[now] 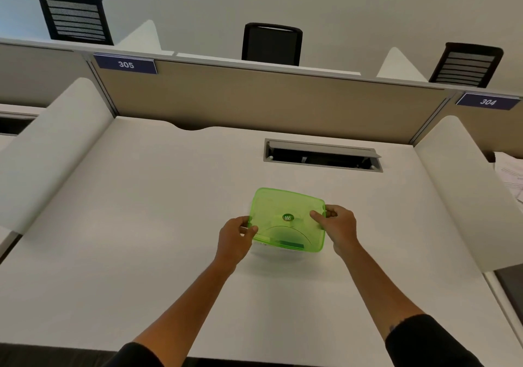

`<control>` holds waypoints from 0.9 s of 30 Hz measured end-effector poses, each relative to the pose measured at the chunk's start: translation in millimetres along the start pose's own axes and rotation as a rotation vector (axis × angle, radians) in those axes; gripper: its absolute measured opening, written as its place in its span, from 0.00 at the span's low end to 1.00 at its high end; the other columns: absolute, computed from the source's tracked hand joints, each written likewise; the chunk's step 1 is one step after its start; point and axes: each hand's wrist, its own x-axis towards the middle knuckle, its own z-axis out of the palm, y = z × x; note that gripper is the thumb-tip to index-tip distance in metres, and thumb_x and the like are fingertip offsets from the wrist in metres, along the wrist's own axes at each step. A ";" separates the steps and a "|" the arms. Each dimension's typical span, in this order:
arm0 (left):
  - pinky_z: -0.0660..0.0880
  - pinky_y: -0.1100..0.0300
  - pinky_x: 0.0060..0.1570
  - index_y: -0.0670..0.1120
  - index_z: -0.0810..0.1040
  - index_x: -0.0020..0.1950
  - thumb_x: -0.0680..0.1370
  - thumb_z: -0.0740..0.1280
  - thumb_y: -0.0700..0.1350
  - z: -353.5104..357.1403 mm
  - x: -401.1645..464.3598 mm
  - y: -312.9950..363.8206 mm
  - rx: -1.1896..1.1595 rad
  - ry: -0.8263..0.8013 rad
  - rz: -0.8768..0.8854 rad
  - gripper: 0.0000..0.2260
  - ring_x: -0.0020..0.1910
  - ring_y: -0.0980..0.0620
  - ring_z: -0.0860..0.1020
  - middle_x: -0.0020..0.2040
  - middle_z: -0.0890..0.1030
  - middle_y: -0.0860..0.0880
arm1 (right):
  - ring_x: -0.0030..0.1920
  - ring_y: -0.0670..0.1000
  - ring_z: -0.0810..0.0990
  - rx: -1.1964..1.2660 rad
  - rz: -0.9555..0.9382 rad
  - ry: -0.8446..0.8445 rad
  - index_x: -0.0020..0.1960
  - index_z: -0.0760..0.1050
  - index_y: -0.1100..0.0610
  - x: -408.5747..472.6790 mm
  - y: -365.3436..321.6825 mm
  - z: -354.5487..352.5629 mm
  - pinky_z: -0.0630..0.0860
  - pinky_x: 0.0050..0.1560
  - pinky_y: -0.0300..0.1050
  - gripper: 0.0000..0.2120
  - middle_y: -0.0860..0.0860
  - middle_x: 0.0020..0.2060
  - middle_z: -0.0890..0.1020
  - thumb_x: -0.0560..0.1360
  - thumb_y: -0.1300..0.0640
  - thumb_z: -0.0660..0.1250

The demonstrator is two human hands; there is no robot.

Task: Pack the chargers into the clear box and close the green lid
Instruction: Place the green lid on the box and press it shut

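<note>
A translucent green lid (285, 211) with a round logo sticker lies flat on top of the clear box, whose walls are almost entirely hidden beneath it, in the middle of the white desk (141, 253). My left hand (236, 239) grips the lid's left edge, thumb on top. My right hand (336, 226) grips the right edge, thumb resting on the lid's top. No chargers are visible; the inside of the box cannot be seen clearly through the lid.
An open cable hatch (322, 156) is set into the desk behind the box. White side dividers (56, 146) and a beige back partition (254, 98) bound the desk. Papers (512, 177) lie at the far right. Black chairs stand beyond the partition.
</note>
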 end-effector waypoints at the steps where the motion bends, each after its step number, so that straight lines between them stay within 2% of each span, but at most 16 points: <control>1: 0.76 0.59 0.53 0.45 0.83 0.66 0.80 0.73 0.45 1.1 -1.0 -0.7 0.039 0.014 0.022 0.15 0.51 0.51 0.83 0.58 0.83 0.47 | 0.44 0.55 0.84 -0.006 0.000 0.014 0.47 0.82 0.53 -0.3 0.5 1.9 0.85 0.48 0.53 0.13 0.58 0.46 0.86 0.68 0.56 0.84; 4: 0.78 0.52 0.60 0.43 0.81 0.70 0.79 0.74 0.46 5.2 -1.6 -5.9 0.113 0.032 0.015 0.20 0.58 0.46 0.81 0.61 0.79 0.44 | 0.45 0.59 0.86 -0.056 0.007 0.061 0.48 0.84 0.54 0.7 8.6 9.4 0.85 0.49 0.56 0.14 0.55 0.43 0.86 0.66 0.54 0.84; 7: 0.77 0.43 0.66 0.43 0.81 0.71 0.79 0.75 0.48 10.6 1.2 -14.9 0.144 0.042 -0.011 0.21 0.63 0.41 0.78 0.62 0.78 0.44 | 0.46 0.59 0.85 -0.113 -0.009 0.083 0.48 0.85 0.56 -0.6 14.0 15.0 0.82 0.46 0.52 0.13 0.54 0.40 0.85 0.67 0.53 0.83; 9: 0.78 0.45 0.65 0.43 0.81 0.71 0.79 0.75 0.47 11.9 0.6 -14.3 0.127 0.058 -0.006 0.21 0.61 0.43 0.78 0.60 0.76 0.46 | 0.46 0.58 0.85 -0.123 -0.006 0.083 0.48 0.85 0.57 -1.7 16.2 16.7 0.81 0.46 0.51 0.14 0.52 0.39 0.84 0.67 0.53 0.83; 12: 0.80 0.49 0.63 0.43 0.81 0.71 0.79 0.74 0.46 10.8 -1.2 -10.3 0.102 0.062 0.014 0.21 0.57 0.48 0.80 0.58 0.76 0.48 | 0.47 0.58 0.85 -0.127 0.008 0.079 0.49 0.85 0.56 -2.1 19.9 18.7 0.83 0.49 0.53 0.14 0.51 0.40 0.85 0.67 0.53 0.83; 17: 0.79 0.51 0.62 0.46 0.83 0.69 0.80 0.73 0.44 6.0 0.7 -11.4 0.074 0.064 0.032 0.17 0.56 0.49 0.83 0.60 0.80 0.45 | 0.46 0.58 0.86 -0.141 0.021 0.042 0.44 0.84 0.53 -0.9 23.3 21.7 0.83 0.50 0.56 0.10 0.53 0.40 0.87 0.68 0.52 0.82; 21: 0.75 0.58 0.59 0.44 0.83 0.68 0.79 0.74 0.44 2.9 1.7 -15.1 0.086 0.051 0.032 0.17 0.54 0.51 0.82 0.60 0.81 0.44 | 0.44 0.57 0.86 -0.177 0.006 0.029 0.46 0.86 0.56 2.1 21.9 23.2 0.84 0.48 0.56 0.12 0.52 0.39 0.86 0.68 0.51 0.82; 27: 0.75 0.60 0.55 0.44 0.83 0.69 0.79 0.74 0.44 4.6 2.5 -18.7 0.062 0.038 0.005 0.18 0.54 0.48 0.84 0.61 0.82 0.43 | 0.45 0.54 0.84 -0.258 -0.040 0.018 0.49 0.87 0.55 9.5 23.4 25.6 0.83 0.50 0.55 0.15 0.51 0.41 0.86 0.68 0.47 0.81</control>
